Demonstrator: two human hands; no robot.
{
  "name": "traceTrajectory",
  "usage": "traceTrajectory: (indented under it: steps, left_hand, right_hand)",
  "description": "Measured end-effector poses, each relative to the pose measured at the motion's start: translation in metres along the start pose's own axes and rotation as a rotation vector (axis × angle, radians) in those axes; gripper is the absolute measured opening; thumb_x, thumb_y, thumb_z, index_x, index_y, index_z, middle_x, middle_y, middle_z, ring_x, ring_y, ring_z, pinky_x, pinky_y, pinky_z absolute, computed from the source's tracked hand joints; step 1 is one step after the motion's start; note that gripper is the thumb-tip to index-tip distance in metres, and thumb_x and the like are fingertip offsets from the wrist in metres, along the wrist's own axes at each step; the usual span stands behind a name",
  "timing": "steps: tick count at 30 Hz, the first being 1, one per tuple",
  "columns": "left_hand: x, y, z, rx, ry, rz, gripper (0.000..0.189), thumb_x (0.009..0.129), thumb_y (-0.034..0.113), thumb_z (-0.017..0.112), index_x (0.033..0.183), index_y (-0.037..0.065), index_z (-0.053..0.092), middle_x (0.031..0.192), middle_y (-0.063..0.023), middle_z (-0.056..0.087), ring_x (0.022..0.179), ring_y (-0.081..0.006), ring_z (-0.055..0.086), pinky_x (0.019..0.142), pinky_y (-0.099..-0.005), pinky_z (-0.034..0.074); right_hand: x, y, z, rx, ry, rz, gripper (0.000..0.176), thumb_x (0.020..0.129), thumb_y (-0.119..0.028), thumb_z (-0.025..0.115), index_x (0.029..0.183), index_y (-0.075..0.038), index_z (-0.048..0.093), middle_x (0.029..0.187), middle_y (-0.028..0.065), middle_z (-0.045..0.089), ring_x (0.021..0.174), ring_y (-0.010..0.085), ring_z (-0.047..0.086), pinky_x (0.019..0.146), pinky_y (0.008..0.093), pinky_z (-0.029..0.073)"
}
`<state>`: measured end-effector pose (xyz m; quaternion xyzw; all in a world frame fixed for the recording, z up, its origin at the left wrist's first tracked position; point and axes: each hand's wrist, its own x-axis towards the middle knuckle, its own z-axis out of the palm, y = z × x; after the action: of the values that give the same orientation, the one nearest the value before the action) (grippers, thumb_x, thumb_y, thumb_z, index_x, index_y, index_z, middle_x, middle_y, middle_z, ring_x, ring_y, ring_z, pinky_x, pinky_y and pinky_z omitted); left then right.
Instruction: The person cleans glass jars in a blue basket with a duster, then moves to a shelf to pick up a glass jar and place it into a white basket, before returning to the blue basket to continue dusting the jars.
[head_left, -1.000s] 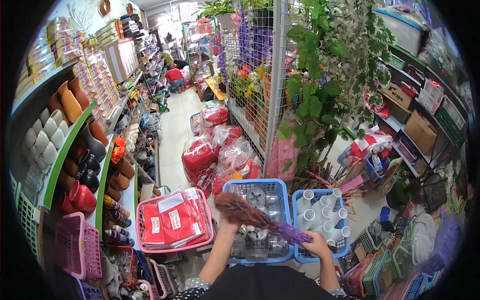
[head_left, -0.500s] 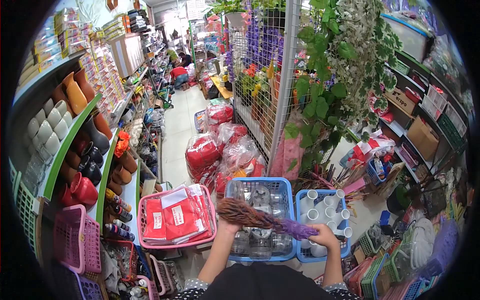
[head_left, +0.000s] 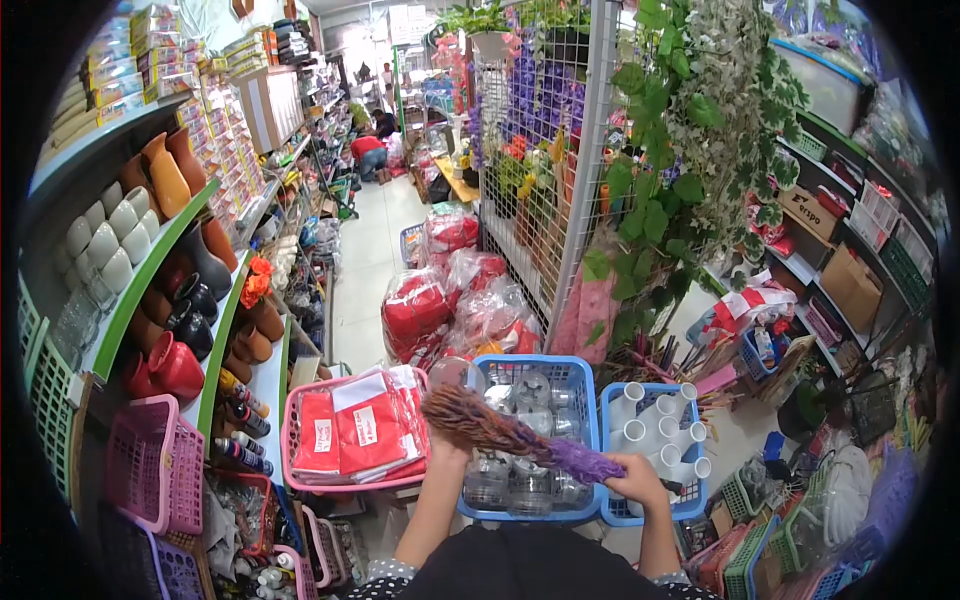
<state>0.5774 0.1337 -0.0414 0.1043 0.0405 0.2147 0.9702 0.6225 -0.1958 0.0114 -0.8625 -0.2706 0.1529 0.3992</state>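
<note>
A long bundle of dried-looking stems (head_left: 500, 428), rusty brown on the left and purple on the right, is stretched slantwise between my hands. My left hand (head_left: 449, 447) is under the thick brown end, its fingers mostly hidden behind the stems. At the purple end, my right hand (head_left: 638, 480) is closed around the tip. Below the bundle stands a blue basket (head_left: 590, 400) of clear glass jars (head_left: 528, 500). Beside it, a second blue basket (head_left: 612, 508) holds several white vases (head_left: 628, 432), close to my right hand.
Left of the jars, a pink basket (head_left: 288, 440) carries red packets (head_left: 362, 428). Red plastic-wrapped bags (head_left: 415, 310) lie ahead by a white wire grid (head_left: 545, 150). Shelves of vases (head_left: 165, 180) line the left. A person (head_left: 370, 152) crouches far down the aisle.
The bundle's brown end has shifted slightly left, along with my left hand. Both hands keep their hold. The whole view has moved a little, with the surroundings appearing farther right.
</note>
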Motion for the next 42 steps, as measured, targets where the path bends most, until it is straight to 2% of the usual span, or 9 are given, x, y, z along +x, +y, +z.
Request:
traceTrajectory:
  steps: [6,10,19,24,28,33,36,38,42]
  left_hand:
    - [-0.009,-0.005,0.014,0.731,0.271,0.201,0.025,0.094,0.013,0.048,0.117,0.005,0.054,0.109,-0.0094,0.062,0.095,-0.0218,0.062,0.082,-0.0354,0.053]
    - [-0.008,-0.011,0.003,0.528,0.263,0.176,0.021,0.09,0.007,0.055,0.11,0.001,0.055,0.097,-0.0068,0.064,0.086,-0.0176,0.064,0.075,-0.0296,0.054]
    - [-0.018,-0.023,0.012,0.728,0.299,0.199,0.015,0.084,0.005,0.064,0.097,0.003,0.057,0.094,-0.0071,0.064,0.085,-0.0141,0.063,0.074,-0.0262,0.052]
    - [-0.037,-0.034,0.02,1.406,-0.089,0.495,0.031,0.08,-0.003,0.063,0.11,-0.001,0.057,0.104,-0.0116,0.064,0.1,-0.0187,0.062,0.087,-0.0292,0.048]
    - [-0.053,-0.033,0.035,1.743,-0.579,0.697,0.04,0.074,-0.01,0.057,0.113,0.001,0.057,0.115,-0.013,0.061,0.118,-0.0317,0.052,0.097,-0.0381,0.044]
    - [-0.058,-0.035,0.024,1.81,-0.72,0.773,0.06,0.071,-0.011,0.06,0.127,0.003,0.046,0.128,-0.0155,0.051,0.125,-0.0344,0.045,0.102,-0.0396,0.04]
    - [-0.072,-0.052,0.023,1.479,-0.343,0.524,0.089,0.072,-0.008,0.065,0.144,0.008,0.015,0.142,-0.0175,0.032,0.131,-0.0323,0.036,0.104,-0.0392,0.036]
    - [-0.083,-0.048,0.027,1.044,-0.285,-0.112,0.105,0.071,-0.009,0.066,0.144,0.01,-0.006,0.148,-0.0146,0.013,0.129,-0.028,0.035,0.101,-0.0421,0.041]
    - [-0.068,-0.04,0.014,0.308,-0.194,-0.502,0.074,0.084,-0.001,0.058,0.143,0.008,0.013,0.136,-0.0163,0.038,0.119,-0.0311,0.049,0.096,-0.046,0.047]
  right_hand:
    - [-0.005,-0.037,0.027,-0.139,0.331,0.059,0.039,0.07,-0.026,0.065,0.109,-0.018,0.066,0.085,0.016,0.066,0.079,0.0335,0.064,0.069,0.0398,0.05]
    - [-0.009,-0.02,0.009,-0.04,0.058,0.061,0.039,0.071,-0.028,0.066,0.108,-0.018,0.067,0.083,0.0173,0.066,0.077,0.0347,0.064,0.068,0.0408,0.049]
    - [-0.007,0.002,0.017,0.041,0.291,0.115,0.032,0.075,-0.026,0.068,0.102,-0.009,0.068,0.075,0.0159,0.066,0.064,0.0285,0.064,0.06,0.0352,0.048]
    - [0.017,-0.046,0.04,1.172,0.228,0.35,0.021,0.085,-0.023,0.066,0.092,-0.005,0.058,0.077,0.0044,0.063,0.043,0.0059,0.04,0.039,0.0201,0.031]
    - [0.045,-0.062,0.045,1.364,0.135,0.439,0.021,0.081,-0.022,0.072,0.088,-0.007,0.058,0.072,0.0015,0.061,0.043,0.0043,0.04,0.037,0.0192,0.03]
    - [0.055,-0.064,0.062,1.207,0.135,0.471,0.02,0.077,-0.017,0.075,0.085,-0.007,0.059,0.067,-0.0008,0.058,0.044,0.0048,0.042,0.039,0.0196,0.032]
    - [0.058,-0.062,0.07,1.231,0.152,0.453,0.019,0.077,-0.017,0.074,0.083,-0.007,0.059,0.064,-0.0027,0.054,0.043,0.0047,0.041,0.04,0.0203,0.032]
    - [0.06,-0.053,0.075,1.233,0.197,0.4,0.018,0.078,-0.017,0.073,0.083,-0.008,0.058,0.064,-0.0025,0.054,0.043,0.0049,0.041,0.039,0.0203,0.031]
    - [0.054,-0.039,0.077,0.996,0.239,0.4,0.019,0.081,-0.019,0.07,0.091,-0.004,0.061,0.07,0.0005,0.06,0.052,0.0077,0.051,0.047,0.0226,0.04]
